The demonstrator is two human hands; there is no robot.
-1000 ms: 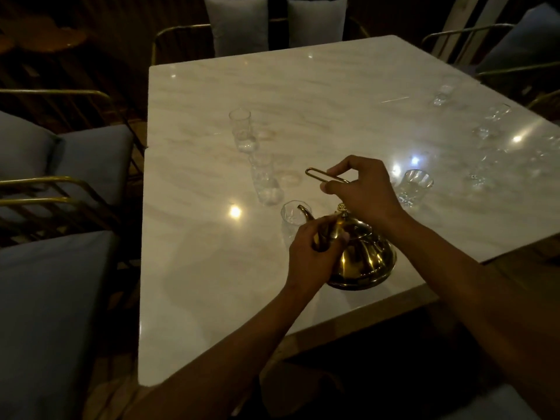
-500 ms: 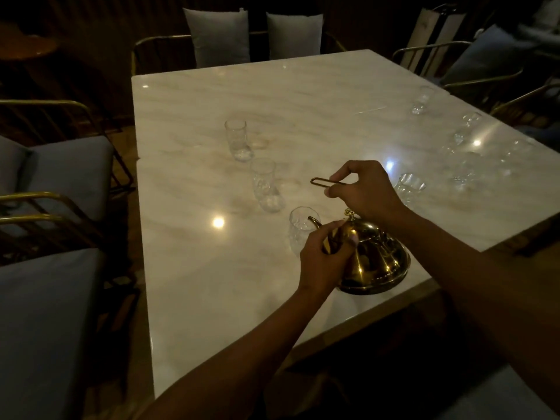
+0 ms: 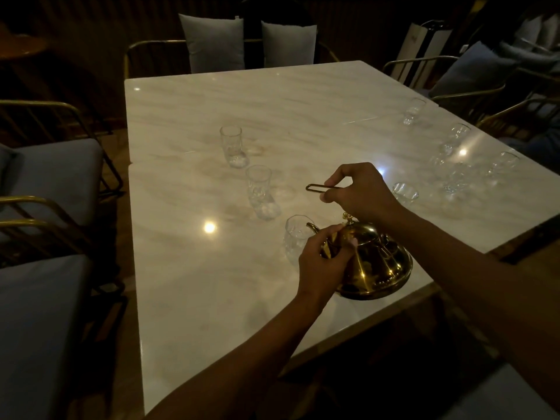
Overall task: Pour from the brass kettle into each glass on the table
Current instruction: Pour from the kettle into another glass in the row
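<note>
The brass kettle is near the table's front edge, tilted leftward. My right hand grips its thin wire handle above the lid. My left hand holds the kettle's body by the spout. The spout tip reaches the rim of the nearest glass. Two more clear glasses stand in a diagonal row behind it: a middle glass and a far glass. A short glass sits just right of my right hand. I cannot make out any stream of liquid.
The marble table carries several more glasses along its right side. Cushioned chairs with brass frames stand at the left; two pillows sit behind the far edge. A seated person's legs show at far right.
The view has tilted and drawn back slightly. Both hands keep the same hold on the kettle, whose spout stays at the nearest glass.
</note>
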